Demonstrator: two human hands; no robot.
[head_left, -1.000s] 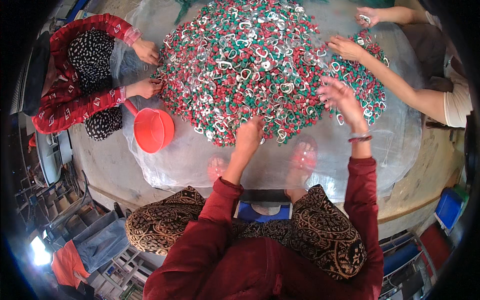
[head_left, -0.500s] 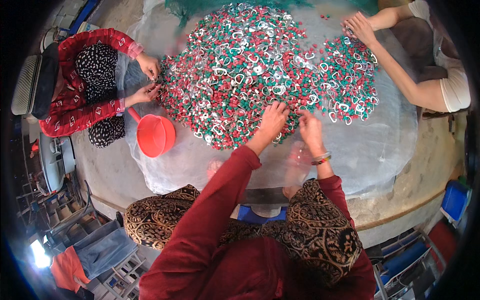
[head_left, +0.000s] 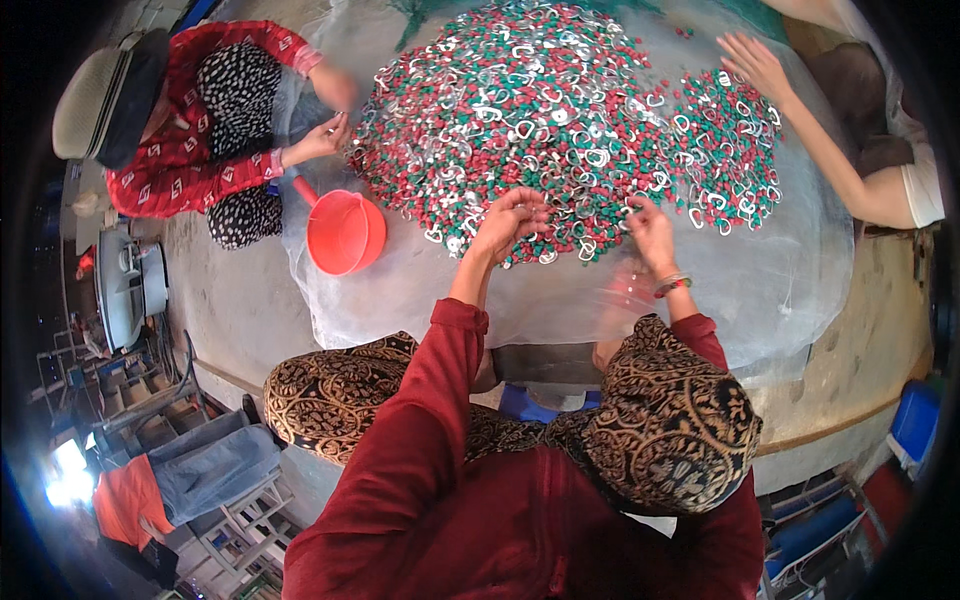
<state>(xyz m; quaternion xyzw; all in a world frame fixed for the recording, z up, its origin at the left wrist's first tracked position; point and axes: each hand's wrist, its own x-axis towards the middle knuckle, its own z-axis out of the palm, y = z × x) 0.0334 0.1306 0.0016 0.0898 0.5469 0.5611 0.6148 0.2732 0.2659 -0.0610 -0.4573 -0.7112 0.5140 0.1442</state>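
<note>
Red dipper placed left of left grip. Left grip half-curled over near edge of main pile, spread beyond it; whether anything is held cannot be told. Right grip bent at fingertips, contents not discernible. Smaller heap spread beyond, rightward.

A broad, loose heap of small red and green pieces lay spread on a translucent sheet, mixed through with white, roughly D-shaped loops. A smaller, thinner patch of the same mix lay just beside its right edge.
</note>
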